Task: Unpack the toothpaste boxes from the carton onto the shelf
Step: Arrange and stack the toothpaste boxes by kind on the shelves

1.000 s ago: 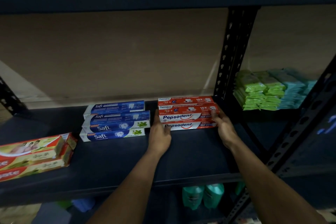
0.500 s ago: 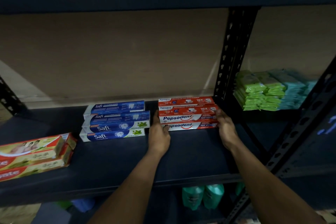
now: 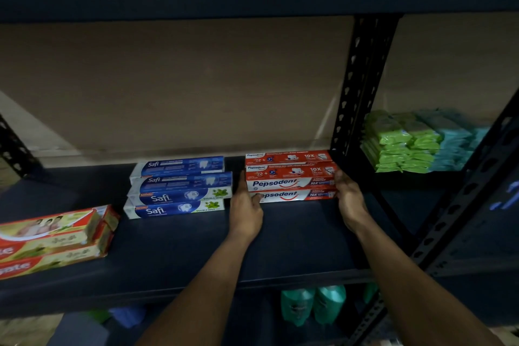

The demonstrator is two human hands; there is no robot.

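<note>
Dim storeroom with a dark metal shelf (image 3: 174, 250) backed by a tan board (image 3: 174, 84); a perforated upright (image 3: 362, 84) rises at 1 o'clock. Taking the red Pepsodent boxes (image 3: 289, 175) as centre, they sit stacked toward the back of the shelf, just left of the upright. The blue Safi boxes (image 3: 179, 187) lie just beside them at 9 o'clock, and the red-and-green Colgate boxes (image 3: 53, 236) rest well apart at 8 o'clock, near the shelf's left end. Green and teal packets (image 3: 415, 140) are piled past the upright at 2 o'clock; green bottles (image 3: 313, 305) stand on the tier below at 6 o'clock. The left hand (image 3: 245, 211) presses flat, fingers extended, against the stack's left end, thumb on the bottom box. The right hand (image 3: 348, 196) cups the right end, fingers against the boxes. The stack is bracketed between both hands while resting on the shelf.
</note>
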